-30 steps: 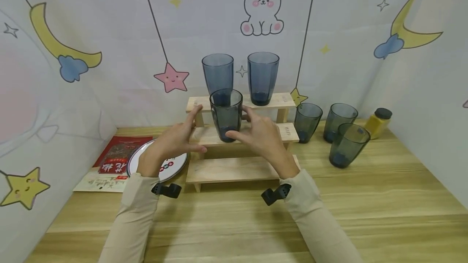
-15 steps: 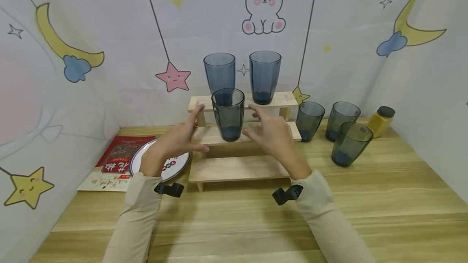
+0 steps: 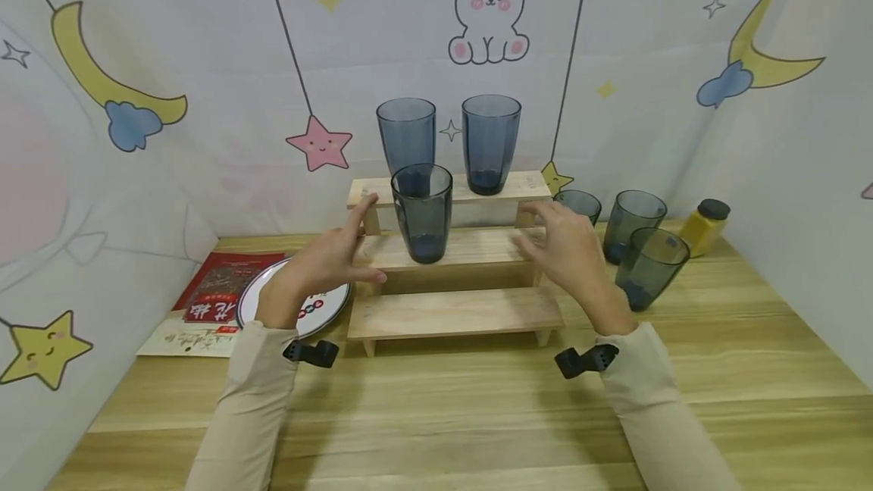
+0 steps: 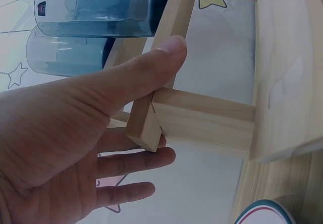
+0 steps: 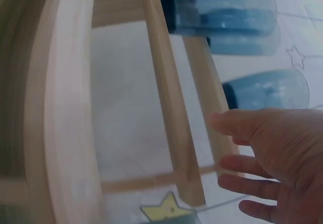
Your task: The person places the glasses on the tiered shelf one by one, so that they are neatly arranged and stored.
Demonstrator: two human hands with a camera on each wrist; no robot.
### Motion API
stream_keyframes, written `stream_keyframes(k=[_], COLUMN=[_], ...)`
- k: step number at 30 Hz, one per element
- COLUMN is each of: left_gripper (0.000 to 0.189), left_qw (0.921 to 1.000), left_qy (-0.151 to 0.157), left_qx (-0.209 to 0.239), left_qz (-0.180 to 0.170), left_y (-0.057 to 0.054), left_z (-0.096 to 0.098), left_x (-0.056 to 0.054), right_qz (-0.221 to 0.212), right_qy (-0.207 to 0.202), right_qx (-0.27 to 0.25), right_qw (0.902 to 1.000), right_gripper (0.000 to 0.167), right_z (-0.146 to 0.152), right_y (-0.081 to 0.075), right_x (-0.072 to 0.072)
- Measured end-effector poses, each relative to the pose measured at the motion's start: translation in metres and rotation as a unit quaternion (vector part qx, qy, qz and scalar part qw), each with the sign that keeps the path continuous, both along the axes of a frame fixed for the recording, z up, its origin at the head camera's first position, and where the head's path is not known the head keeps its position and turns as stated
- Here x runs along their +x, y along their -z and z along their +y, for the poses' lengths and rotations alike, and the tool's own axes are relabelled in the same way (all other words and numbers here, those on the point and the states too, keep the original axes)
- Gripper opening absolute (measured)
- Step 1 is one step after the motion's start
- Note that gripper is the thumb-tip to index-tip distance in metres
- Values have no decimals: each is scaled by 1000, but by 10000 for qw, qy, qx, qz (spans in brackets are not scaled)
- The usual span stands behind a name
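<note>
Glass [image 3: 423,218], tinted and upright, stands on the middle shelf [image 3: 487,245], near its front edge and left of centre. My left hand [image 3: 317,267], thumb and fingers spread nearly straight, touches that shelf's left end. My right hand [image 3: 567,252], fingers relaxed and apart from the thumb, holds nothing beside the right end. Two more glasses [image 3: 489,144] stand on the top shelf [image 3: 527,185].

Looked like a home setting, though could not be tied to one room. Was walled by pale fabric [image 3: 232,97] printed with a rabbit [image 3: 487,27], moons [image 3: 66,30] and stars [image 3: 319,145]. Had, household fashion, a wood-grain tabletop [image 3: 436,415], blue-grey glasses [image 3: 491,146], a tiered wooden rack [image 3: 450,313], a plate [image 3: 334,303], a red packet [image 3: 221,283] and a yellow bottle [image 3: 702,235].
</note>
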State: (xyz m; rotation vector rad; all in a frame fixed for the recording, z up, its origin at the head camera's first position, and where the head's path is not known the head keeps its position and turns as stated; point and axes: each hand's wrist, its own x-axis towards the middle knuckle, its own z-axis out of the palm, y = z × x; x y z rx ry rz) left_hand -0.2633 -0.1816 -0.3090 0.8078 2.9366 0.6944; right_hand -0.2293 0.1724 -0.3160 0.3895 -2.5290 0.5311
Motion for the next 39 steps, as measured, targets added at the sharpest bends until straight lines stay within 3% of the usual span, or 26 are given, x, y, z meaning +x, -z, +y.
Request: stream_keyframes(k=[7,12,19,30,39], left_gripper=[121,120,121,120,121], left_qw=[10000,10000,10000,10000,10000], left_qy=[45,25,23,35,14], left_qx=[-27,-56,-37,-2,-12], left_qz=[52,64,11,16,8], left_y=[1,1,2,-1,-1], left_z=[-2,-1,-1,-1,0], left_x=[0,-1,-2,0,0], right_qz=[-183,-652,-1446,-3034,-3426], right_qy=[356,712,1214,1022,808], right_qx=[-22,33,-203,-12,104], right_qw=[9992,9953,9818,9474,9359], right_gripper=[41,43,49,78,90], right_z=[36,65,102,139,145], right_y=[-6,-13,-20,-26,-26], right_x=[8,13,16,21,23])
